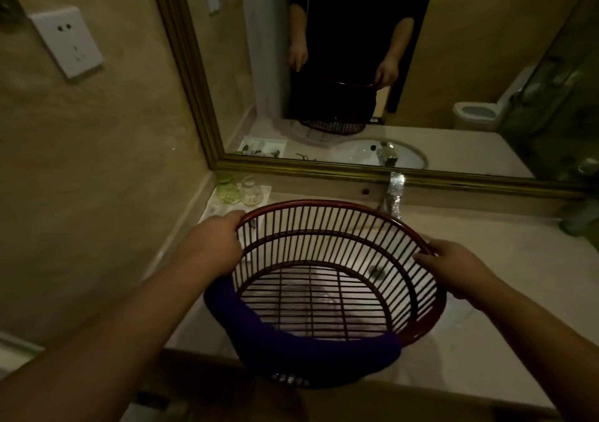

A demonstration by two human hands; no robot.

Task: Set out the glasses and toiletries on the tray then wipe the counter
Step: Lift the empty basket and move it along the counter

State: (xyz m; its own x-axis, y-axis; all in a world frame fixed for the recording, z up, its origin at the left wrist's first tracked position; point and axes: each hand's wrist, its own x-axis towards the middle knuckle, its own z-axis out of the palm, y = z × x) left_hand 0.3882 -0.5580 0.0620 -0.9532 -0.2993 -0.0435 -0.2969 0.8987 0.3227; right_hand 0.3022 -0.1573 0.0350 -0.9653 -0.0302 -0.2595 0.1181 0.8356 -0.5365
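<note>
At the bottom centre of the frame, nearest to me, a purple cloth (pixel 291 347) is draping over the near rim of a dark red slatted basket (pixel 340 259). I am holding this basket with both hands above the pale counter (pixel 486 340). My left hand (pixel 210 246) is curling closed around the rim at centre left, fingers folded over the edge. My right hand (pixel 453 269) is gripping the opposite rim at centre right, fingers wrapping the bar. The basket is tilting slightly toward me, and I am seeing through its open grid to the sink basin below, with the drain (pixel 376 270) showing through the bars.

Farther back, at left of centre, a white tray (pixel 223 209) is sitting on the counter in the corner by the wall. Two glasses are standing at its far end, side by side and just touching: a green glass (pixel 228 189) on the left and a clear glass (pixel 251 191) on the right. Small items are lying on the nearer part of the tray, too dim to tell apart.

Beyond the basket, a shiny faucet (pixel 393 194) is rising at the back of the counter. Behind it a gold-framed mirror (pixel 194 81) is filling the upper frame, and a white wall socket (pixel 66 42) is sitting at upper left.
</note>
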